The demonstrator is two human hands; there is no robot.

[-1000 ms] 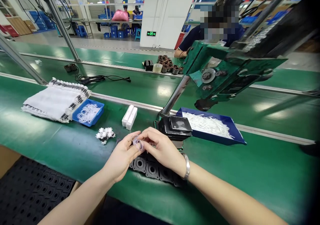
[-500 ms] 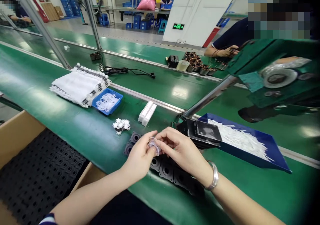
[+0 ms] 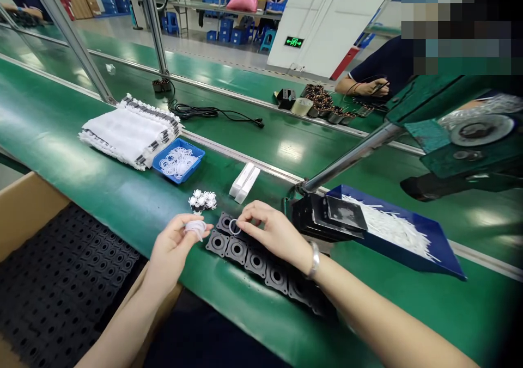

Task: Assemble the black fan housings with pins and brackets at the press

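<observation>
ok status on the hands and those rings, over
Left hand pinching a small bunch of clear rings. Right hand holding one ring over the black parts. Nothing blocking the row.

Left hand (image 3: 176,244) is pinching a bunch of clear rings (image 3: 195,227), right hand (image 3: 270,232) is holding one ring (image 3: 234,226) over the black housings (image 3: 261,262) on the bench (image 3: 122,199).

The only readable sign is a green exit sign (image 3: 293,42) low on the white pillar (image 3: 327,14) in the background, showing an arrow and a pictogram; its characters are too small to read.
</observation>
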